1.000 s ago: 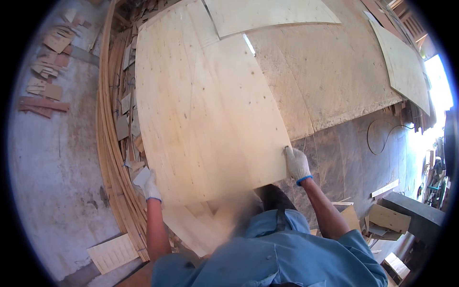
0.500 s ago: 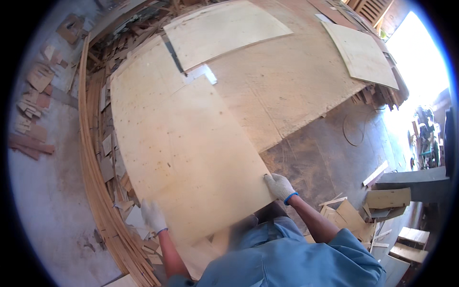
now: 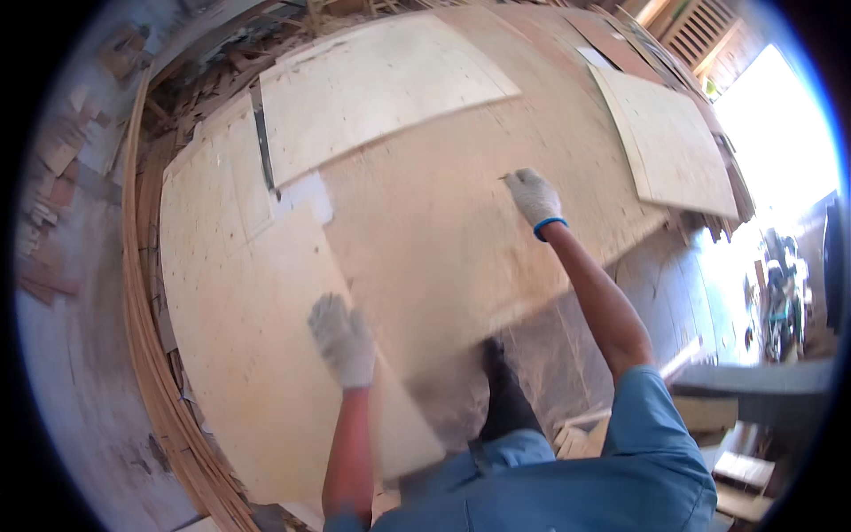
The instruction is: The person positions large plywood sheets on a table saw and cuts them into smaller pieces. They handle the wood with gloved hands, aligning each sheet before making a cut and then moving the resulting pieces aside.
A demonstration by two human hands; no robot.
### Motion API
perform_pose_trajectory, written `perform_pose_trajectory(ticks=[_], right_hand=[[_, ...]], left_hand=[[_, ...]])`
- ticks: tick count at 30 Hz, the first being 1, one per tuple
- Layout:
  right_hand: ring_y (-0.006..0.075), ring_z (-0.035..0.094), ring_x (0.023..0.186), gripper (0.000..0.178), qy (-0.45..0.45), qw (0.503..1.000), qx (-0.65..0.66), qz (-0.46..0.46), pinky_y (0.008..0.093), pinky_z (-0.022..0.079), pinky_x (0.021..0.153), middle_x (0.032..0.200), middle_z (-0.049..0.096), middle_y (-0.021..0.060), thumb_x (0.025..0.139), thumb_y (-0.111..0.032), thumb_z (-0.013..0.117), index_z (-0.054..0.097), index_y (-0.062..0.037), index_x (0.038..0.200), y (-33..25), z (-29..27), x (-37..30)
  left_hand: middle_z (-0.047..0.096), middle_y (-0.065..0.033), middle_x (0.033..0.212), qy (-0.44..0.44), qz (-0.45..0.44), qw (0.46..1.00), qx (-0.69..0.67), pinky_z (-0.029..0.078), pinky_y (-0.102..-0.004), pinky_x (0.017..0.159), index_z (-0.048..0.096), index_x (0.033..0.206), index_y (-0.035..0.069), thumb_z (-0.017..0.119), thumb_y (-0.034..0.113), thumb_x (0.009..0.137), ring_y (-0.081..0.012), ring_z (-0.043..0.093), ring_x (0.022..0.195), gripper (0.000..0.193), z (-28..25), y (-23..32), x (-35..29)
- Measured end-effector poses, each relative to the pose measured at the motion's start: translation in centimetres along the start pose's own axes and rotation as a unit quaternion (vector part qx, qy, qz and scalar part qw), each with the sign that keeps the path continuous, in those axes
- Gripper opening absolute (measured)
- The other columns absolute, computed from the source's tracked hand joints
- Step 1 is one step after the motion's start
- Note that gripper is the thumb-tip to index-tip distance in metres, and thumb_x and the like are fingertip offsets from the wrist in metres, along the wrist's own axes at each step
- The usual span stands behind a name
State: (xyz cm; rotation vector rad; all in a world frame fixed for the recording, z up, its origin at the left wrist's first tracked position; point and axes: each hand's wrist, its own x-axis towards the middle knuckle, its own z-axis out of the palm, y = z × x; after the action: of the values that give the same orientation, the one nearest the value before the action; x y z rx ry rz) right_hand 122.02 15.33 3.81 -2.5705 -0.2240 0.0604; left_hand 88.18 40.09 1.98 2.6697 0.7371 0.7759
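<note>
My left hand, in a white knit glove, is over the right edge of a pale plywood sheet, its fingers stretched out and nothing seen in them; whether it touches the sheet I cannot tell. Farther out, my right hand, gloved with a blue cuff, is above a larger tan board. Its fingers are pinched together, with a thin dark tip sticking out that is too small to name. A white flat piece lies by the sheet's far end.
Another plywood sheet lies at the far side, a smaller panel at the right. Long wooden strips run along the left. Wood offcuts lie near my right side, and a grey beam stands beyond them.
Both hands have let go of the near plywood sheet's edges. My right hand has reached forward over the tan board; my left has moved forward and right. The view has shifted.
</note>
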Motion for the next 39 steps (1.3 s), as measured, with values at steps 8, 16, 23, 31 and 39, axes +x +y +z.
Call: perform_pose_trajectory(ticks=[8,16,23,31,39], right_hand=[[0.0407,0.059,0.114,0.065,0.023,0.998,-0.052,-0.014,0.0469,0.046,0.095,0.12,0.062,0.0282,0.09,-0.057,0.052,0.06,0.0011,0.119,3.3,0.5,28.0],[0.0407,0.055,0.122,0.075,-0.072,0.995,-0.067,0.0,0.0445,0.042,0.101,0.126,0.058,0.0301,0.088,-0.062,0.048,0.06,0.0032,0.123,1.0,4.9,38.8],[0.0311,0.06,0.114,0.073,-0.145,0.989,0.004,-0.021,0.0399,0.045,0.095,0.121,0.065,0.0226,0.088,-0.062,0.051,0.064,0.0011,0.122,9.7,7.5,51.0],[0.0226,0.056,0.114,0.078,-0.207,0.925,0.29,0.131,0.0363,0.043,0.097,0.137,0.055,0.0125,0.088,-0.062,0.057,0.052,-0.0018,0.138,6.4,5.8,47.0],[0.0279,0.059,0.113,0.077,-0.071,0.978,0.177,0.083,0.0398,0.045,0.093,0.122,0.065,0.0197,0.087,-0.064,0.054,0.061,0.0026,0.126,8.8,7.4,49.0]], left_hand=[[0.061,-0.019,0.121,0.004,-0.063,0.995,0.078,0.035,-0.0533,0.11,0.06,0.109,0.001,0.058,0.008,0.089,-0.0397,0.052,0.121,0.021,2.4,0.8,1.0],[0.061,-0.0198,0.116,0.008,-0.096,0.992,0.077,0.037,-0.0519,0.106,0.06,0.1,-0.002,0.056,0.004,0.086,-0.0396,0.054,0.115,0.016,3.4,2.0,2.2],[0.059,-0.0201,0.104,0.023,-0.079,0.996,0.043,0.041,-0.0505,0.094,0.055,0.09,-0.003,0.055,0.003,0.082,-0.0399,0.054,0.101,0.01,3.8,2.7,5.0],[0.058,-0.0202,0.103,-0.029,-0.089,0.991,0.09,0.042,-0.0491,0.087,0.054,0.094,-0.001,0.056,0.004,0.083,-0.0411,0.053,0.099,0.011,2.6,3.1,4.6],[0.06,-0.0195,0.113,0.024,-0.062,0.994,0.092,0.041,-0.0489,0.1,0.056,0.1,0.002,0.056,0.008,0.089,-0.0409,0.055,0.111,0.012,3.9,2.6,4.0]])
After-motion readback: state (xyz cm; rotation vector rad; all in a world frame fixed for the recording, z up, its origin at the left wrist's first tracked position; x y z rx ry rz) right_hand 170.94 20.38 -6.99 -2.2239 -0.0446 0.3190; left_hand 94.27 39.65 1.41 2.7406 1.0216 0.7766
